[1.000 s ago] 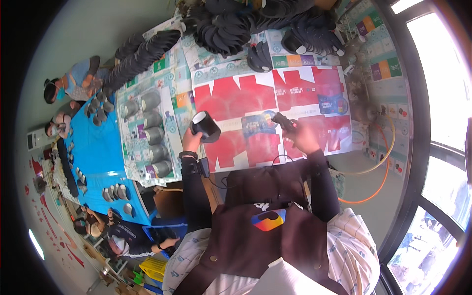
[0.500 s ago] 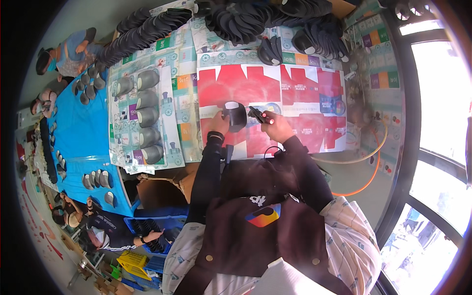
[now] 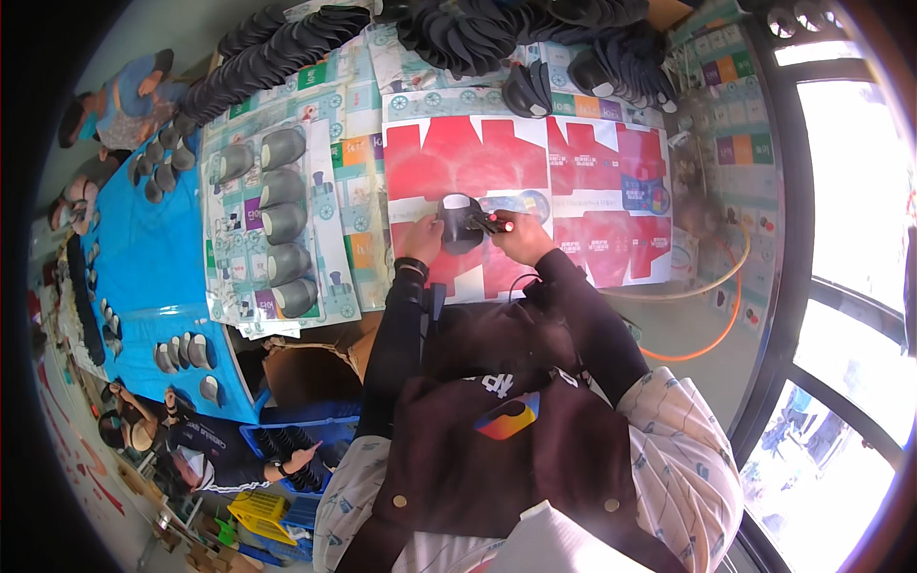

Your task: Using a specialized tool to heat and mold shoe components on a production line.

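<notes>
Partly hidden, a red-and-white printed sheet point(image 3: 468, 158) spans the frame's centre; above, a stack of dark curved pieces point(image 3: 458, 43) is cut off by the top edge. Mid-frame, the left hand point(image 3: 421, 240) grips a dark shell point(image 3: 458, 232), and the right hand point(image 3: 525, 243) grips a black tool point(image 3: 484, 221), its tip indistinct against the shell; whether they touch is unclear.

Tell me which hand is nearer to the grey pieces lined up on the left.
Left. The left hand, holding a dark piece, is to the right of the grey pieces; the right hand, with a black tool, is farther right, past the dark piece.
</notes>
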`<state>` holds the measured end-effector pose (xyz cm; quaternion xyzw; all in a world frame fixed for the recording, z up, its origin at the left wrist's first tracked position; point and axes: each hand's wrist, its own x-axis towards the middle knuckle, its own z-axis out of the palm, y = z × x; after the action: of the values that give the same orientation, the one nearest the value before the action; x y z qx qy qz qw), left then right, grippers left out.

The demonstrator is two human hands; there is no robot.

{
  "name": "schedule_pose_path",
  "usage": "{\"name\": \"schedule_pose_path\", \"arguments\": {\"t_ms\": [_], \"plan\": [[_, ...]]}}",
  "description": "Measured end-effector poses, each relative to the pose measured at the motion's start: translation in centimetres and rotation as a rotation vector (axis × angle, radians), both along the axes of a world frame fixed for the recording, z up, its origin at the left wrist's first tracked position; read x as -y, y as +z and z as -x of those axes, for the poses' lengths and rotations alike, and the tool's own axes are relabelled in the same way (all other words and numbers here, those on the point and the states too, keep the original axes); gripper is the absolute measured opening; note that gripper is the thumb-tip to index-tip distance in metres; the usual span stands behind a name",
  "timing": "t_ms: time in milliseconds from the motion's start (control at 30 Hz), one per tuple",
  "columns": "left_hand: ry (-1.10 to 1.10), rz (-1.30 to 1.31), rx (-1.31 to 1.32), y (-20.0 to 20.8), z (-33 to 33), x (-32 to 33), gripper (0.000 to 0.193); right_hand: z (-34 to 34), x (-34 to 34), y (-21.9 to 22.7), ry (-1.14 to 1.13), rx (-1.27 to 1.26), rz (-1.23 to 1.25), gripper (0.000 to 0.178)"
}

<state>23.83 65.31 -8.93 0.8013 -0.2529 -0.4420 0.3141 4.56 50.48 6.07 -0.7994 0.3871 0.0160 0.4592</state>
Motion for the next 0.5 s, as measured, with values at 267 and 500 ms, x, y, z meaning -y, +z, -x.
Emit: {"name": "schedule_pose_path", "arguments": {"t_ms": [267,500], "plan": [[0.05,0.128,-0.025,-2.5,0.4,-0.5,0.037,-0.1,0.3,0.5,-0.052,0.008,0.104,0.021],[0.02,0.136,-0.009,-1.3,0.9,0.0,0.036,-0.2,0.2,1.1,-0.093,0.071,0.081,0.02]]}}
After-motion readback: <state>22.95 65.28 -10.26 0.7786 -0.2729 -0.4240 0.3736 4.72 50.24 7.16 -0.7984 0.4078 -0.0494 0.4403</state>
